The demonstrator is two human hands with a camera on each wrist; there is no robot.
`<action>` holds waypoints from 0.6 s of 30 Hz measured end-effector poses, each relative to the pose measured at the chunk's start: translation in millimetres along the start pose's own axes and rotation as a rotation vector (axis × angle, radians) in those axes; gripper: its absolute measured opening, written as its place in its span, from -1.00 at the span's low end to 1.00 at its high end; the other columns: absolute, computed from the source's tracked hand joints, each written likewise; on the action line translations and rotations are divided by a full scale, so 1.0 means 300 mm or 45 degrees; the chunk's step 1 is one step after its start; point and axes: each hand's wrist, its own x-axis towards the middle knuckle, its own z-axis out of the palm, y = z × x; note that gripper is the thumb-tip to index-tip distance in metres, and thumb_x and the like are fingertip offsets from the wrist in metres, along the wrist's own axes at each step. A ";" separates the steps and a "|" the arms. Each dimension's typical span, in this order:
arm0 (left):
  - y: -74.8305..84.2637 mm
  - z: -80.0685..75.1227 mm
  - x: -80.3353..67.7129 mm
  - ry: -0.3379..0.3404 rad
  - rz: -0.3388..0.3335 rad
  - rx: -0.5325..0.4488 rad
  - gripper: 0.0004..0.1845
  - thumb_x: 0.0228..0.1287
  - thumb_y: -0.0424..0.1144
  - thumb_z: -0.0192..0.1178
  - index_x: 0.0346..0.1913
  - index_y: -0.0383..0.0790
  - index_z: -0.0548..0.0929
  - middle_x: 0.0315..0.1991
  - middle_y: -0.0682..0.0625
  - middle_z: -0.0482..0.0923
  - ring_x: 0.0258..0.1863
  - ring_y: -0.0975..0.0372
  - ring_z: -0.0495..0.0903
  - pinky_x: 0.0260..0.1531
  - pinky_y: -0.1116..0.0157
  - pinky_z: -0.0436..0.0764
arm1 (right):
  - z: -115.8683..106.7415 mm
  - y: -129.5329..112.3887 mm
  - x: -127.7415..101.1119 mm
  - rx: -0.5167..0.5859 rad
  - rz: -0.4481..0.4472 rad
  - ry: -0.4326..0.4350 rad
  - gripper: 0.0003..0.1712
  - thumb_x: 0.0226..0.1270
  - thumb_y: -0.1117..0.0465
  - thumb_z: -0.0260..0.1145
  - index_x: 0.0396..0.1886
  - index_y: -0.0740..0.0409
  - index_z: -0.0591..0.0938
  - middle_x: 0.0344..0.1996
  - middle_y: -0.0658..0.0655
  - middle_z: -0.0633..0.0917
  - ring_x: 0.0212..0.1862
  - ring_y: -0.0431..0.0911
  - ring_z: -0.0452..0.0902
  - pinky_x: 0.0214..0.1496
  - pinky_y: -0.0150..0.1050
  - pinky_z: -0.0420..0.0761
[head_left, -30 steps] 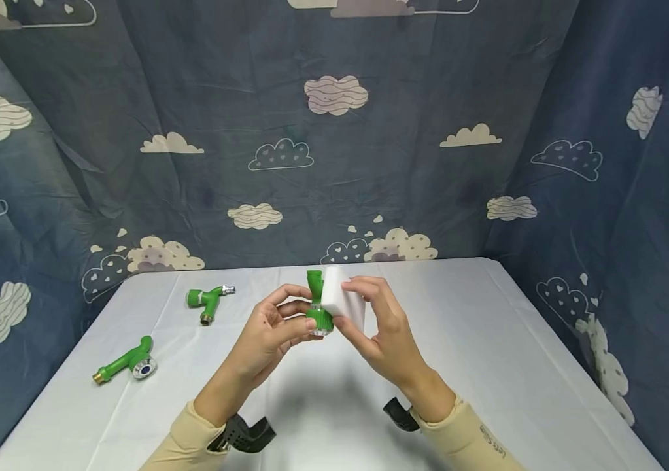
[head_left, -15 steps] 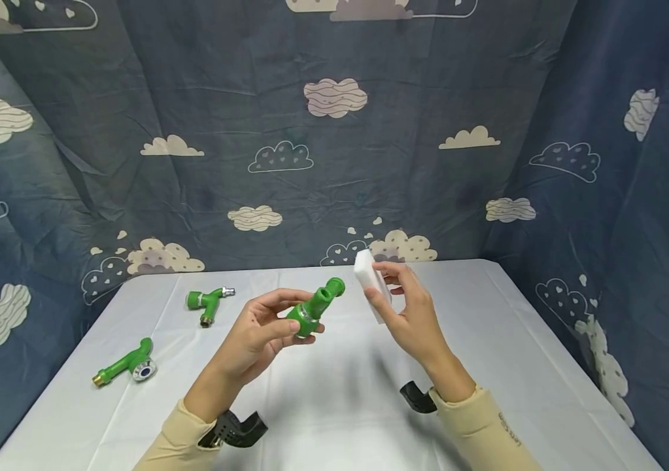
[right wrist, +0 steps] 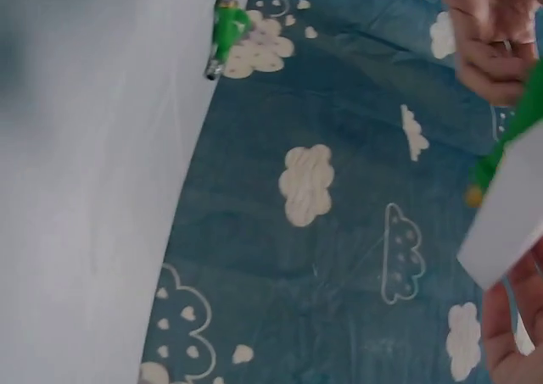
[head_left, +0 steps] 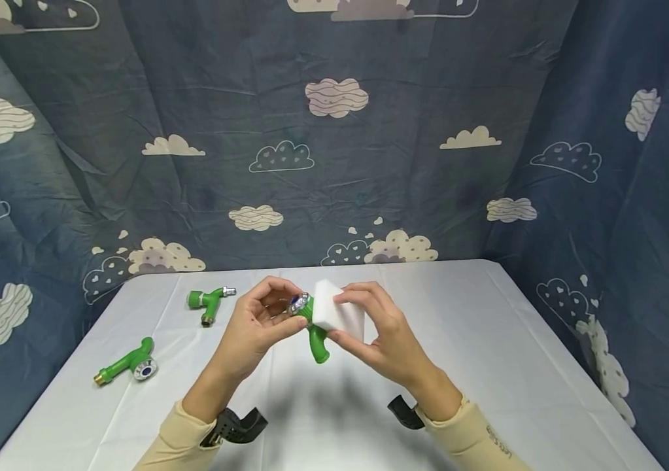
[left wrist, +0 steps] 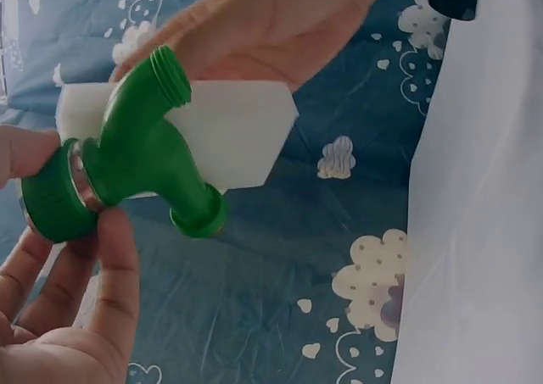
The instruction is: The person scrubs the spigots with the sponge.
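A green faucet (head_left: 318, 345) with a ribbed knob and a chrome, blue-dotted cap is held above the table by my left hand (head_left: 256, 322), whose thumb and fingers pinch the knob. In the left wrist view the faucet (left wrist: 140, 151) shows its threaded end and curved spout. My right hand (head_left: 387, 333) grips a white sponge block (head_left: 337, 313) between thumb and fingers. In the head view the sponge lies against the faucet's right side. The right wrist view catches only part of the sponge (right wrist: 509, 206) at its right edge.
Two more green faucets lie on the white table (head_left: 458, 366), at its left: one faucet (head_left: 209, 305) farther back with a metal tip, another faucet (head_left: 128, 363) nearer with a brass end. A dark blue cloud-patterned curtain (head_left: 393, 170) stands behind and at both sides.
The faucet in my left hand has been turned, so its spout points down and its chrome cap faces up and left. The sponge moved away to the right, then back against the faucet.
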 end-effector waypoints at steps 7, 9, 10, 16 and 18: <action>0.008 -0.026 -0.009 -0.109 0.102 -0.166 -0.63 0.31 -0.53 0.41 0.07 -0.09 0.67 -0.02 0.09 0.69 -0.13 0.33 0.73 -0.09 0.42 0.77 | 0.012 0.064 -0.015 -0.164 0.105 0.099 -0.45 0.30 0.20 0.60 0.25 0.07 0.63 0.12 0.18 0.66 0.08 0.04 0.64 -0.13 -0.07 0.78; 0.009 -0.037 -0.011 -0.136 0.120 -0.219 -0.65 0.36 -0.53 0.32 0.10 -0.10 0.66 -0.02 0.08 0.69 -0.07 0.31 0.74 -0.05 0.41 0.77 | 0.001 0.079 -0.013 -0.196 0.124 0.111 -0.46 0.31 0.19 0.60 0.25 0.07 0.64 0.12 0.20 0.66 0.06 0.04 0.64 -0.15 -0.07 0.78; 0.010 -0.042 -0.011 -0.139 0.126 -0.240 -0.64 0.38 -0.54 0.29 0.12 -0.11 0.66 -0.01 0.07 0.69 -0.04 0.29 0.75 -0.03 0.41 0.76 | -0.007 0.084 -0.010 -0.207 0.137 0.118 -0.45 0.30 0.19 0.60 0.25 0.07 0.64 0.12 0.20 0.67 0.06 0.04 0.64 -0.16 -0.07 0.78; 0.022 -0.042 -0.009 0.016 0.093 -0.187 -0.63 0.38 -0.57 0.27 0.12 -0.09 0.65 0.02 0.04 0.64 -0.10 0.32 0.69 -0.07 0.43 0.75 | -0.052 0.051 0.013 -0.107 0.141 0.204 -0.46 0.22 0.27 0.60 0.20 0.11 0.65 0.16 0.19 0.69 0.10 0.01 0.63 -0.06 -0.20 0.71; 0.024 -0.030 -0.005 0.080 0.051 -0.138 -0.62 0.37 -0.56 0.33 0.09 -0.08 0.64 0.02 0.04 0.63 -0.14 0.32 0.68 -0.08 0.42 0.76 | -0.048 0.016 0.016 -0.065 0.087 0.199 -0.48 0.25 0.22 0.59 0.19 0.13 0.65 0.16 0.19 0.69 0.13 0.03 0.62 -0.05 -0.20 0.73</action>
